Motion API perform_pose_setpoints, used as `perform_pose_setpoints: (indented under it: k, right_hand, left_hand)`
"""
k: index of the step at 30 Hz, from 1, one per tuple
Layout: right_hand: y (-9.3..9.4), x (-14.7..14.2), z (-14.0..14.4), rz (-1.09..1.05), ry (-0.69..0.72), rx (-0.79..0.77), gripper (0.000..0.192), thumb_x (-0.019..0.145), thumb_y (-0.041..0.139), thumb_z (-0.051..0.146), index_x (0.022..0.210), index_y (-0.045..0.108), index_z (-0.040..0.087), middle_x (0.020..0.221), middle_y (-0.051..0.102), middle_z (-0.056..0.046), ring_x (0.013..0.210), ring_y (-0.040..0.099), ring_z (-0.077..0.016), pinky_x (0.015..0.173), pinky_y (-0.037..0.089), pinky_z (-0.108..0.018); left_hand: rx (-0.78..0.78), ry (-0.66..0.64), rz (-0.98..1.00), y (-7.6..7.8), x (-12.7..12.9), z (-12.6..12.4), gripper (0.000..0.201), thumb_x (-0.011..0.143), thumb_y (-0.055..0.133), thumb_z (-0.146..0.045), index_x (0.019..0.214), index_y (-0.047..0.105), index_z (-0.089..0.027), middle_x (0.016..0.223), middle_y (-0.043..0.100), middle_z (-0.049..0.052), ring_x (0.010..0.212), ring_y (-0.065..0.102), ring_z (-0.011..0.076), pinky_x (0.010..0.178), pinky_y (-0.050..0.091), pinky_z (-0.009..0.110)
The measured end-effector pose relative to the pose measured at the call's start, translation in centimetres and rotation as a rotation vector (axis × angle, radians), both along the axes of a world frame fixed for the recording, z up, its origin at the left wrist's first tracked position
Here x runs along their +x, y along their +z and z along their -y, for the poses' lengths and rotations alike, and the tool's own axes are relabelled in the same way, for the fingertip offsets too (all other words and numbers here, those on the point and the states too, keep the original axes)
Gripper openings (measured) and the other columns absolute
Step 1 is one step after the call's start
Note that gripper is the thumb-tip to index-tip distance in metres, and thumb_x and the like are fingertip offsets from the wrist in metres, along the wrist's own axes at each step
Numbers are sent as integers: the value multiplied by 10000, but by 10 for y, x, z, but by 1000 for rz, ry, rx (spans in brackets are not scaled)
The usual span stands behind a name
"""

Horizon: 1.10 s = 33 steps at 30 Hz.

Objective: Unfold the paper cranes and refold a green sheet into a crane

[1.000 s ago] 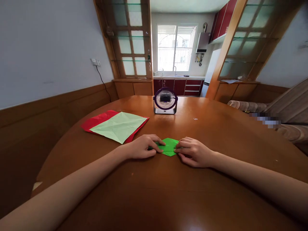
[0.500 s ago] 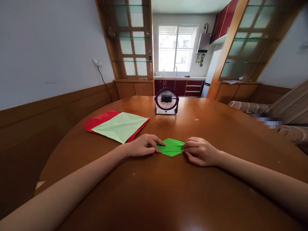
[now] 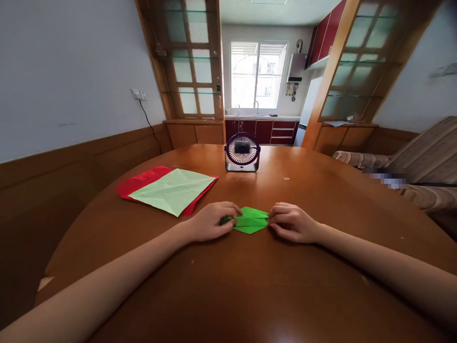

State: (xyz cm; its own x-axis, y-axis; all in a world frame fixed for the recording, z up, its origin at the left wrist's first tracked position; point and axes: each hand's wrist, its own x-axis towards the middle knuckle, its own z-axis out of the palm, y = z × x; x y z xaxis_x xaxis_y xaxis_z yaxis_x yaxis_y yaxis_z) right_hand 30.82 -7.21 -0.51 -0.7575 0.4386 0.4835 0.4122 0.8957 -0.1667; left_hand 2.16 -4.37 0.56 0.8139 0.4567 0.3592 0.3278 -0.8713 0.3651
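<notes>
A folded piece of bright green paper [image 3: 251, 220] lies on the wooden table [image 3: 246, 286], with crease lines running across it. At its left end, the fingers of my left hand [image 3: 214, 221] are curled and closed on the paper, with a darker green bit showing beneath them. On the other end, my right hand [image 3: 292, 223] pinches the tip between thumb and fingers. Both ends of the paper are partly hidden by my fingers.
Left of my hands lies a pale green creased sheet [image 3: 174, 190] on top of red paper [image 3: 143, 183]. A small purple desk fan [image 3: 242, 150] stands behind the green paper. A striped sofa [image 3: 421, 147] is beyond the table's right side.
The view has shifted slightly. My left fingers have drawn in from lying on the paper's face to curl around its left end. The right hand still grips the other end.
</notes>
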Motion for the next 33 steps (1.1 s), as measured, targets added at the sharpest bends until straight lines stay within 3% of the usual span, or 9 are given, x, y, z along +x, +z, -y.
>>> perform_pose_setpoints:
  k: [5,12,16,20,23,27,33]
  right_hand:
    - [0,-1,-1,-73,-46,-118,190,922,520,243,1034,661,183,1069,654,-114,966,619,-200,859,510,-359]
    - [0,1,-3,-34,72,-104,186,919,532,201,1053,659,182,979,709,-92,943,644,-196,894,496,-405]
    - [3,-5,4,-36,168,-108,191,916,536,192,1064,657,183,951,721,-89,908,647,-190,855,503,-385]
    - [8,-13,13,-64,251,-178,205,910,555,189,1090,651,174,969,721,-95,912,650,-182,853,509,-362]
    - [9,-13,11,-125,184,-196,213,940,507,184,1097,650,177,1002,713,-98,942,654,-174,867,514,-350]
    - [3,-7,-5,-150,6,-141,289,971,442,206,1204,612,211,1192,660,-107,1130,600,-204,953,494,-407]
    - [-4,-4,-14,13,5,-136,279,952,491,224,1193,630,201,1168,670,-103,1112,609,-214,1004,453,-431]
  left_hand:
    - [375,9,-115,-4,17,15,248,915,481,-277,1021,693,-203,1099,628,106,978,589,218,858,467,360]
    - [553,87,-219,-4,17,15,326,957,421,-301,1002,713,-162,981,634,121,900,568,232,814,436,387]
    - [513,169,-262,-7,18,15,363,977,388,-330,1013,695,-139,900,646,113,860,578,236,787,435,389]
    - [396,234,-226,-10,22,16,391,971,417,-406,1081,668,-127,979,671,125,920,608,251,831,441,400]
    - [333,240,-185,-12,26,17,403,928,496,-468,1082,653,-131,1040,683,124,986,617,267,906,424,427]
    - [290,147,-136,-15,28,18,318,907,542,-399,1104,638,-169,1165,670,101,1085,602,250,983,391,431]
    - [306,118,-140,-13,23,16,286,926,492,-294,1145,664,-228,1205,661,63,1122,585,229,1044,351,447]
